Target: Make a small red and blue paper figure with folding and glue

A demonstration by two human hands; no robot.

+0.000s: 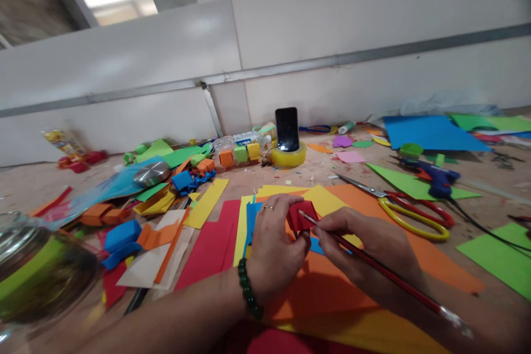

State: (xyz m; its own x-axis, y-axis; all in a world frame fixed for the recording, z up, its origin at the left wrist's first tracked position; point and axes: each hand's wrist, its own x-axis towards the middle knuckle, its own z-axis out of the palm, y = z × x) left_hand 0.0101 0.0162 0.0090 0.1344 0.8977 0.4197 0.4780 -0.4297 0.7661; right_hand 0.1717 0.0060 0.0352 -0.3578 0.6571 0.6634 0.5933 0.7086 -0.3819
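Observation:
A small red folded paper piece (302, 215) is pinched in my left hand (276, 238), which wears a ring and a green bead bracelet (248, 290). My right hand (371, 249) grips a dark red pencil (385, 272), its tip touching the face of the red piece. Both hands are above stacked sheets of orange paper (319, 287) and yellow paper (390, 331). Strips of blue paper (250, 224) lie just behind my left hand.
Scissors (409, 213) and a blue glue gun (440, 177) lie to the right. A phone (286, 129) stands by a tape roll (289, 155) at the back. On the left are a glass jar (45, 271), a metal lid (152, 172) and several folded paper blocks (122, 235).

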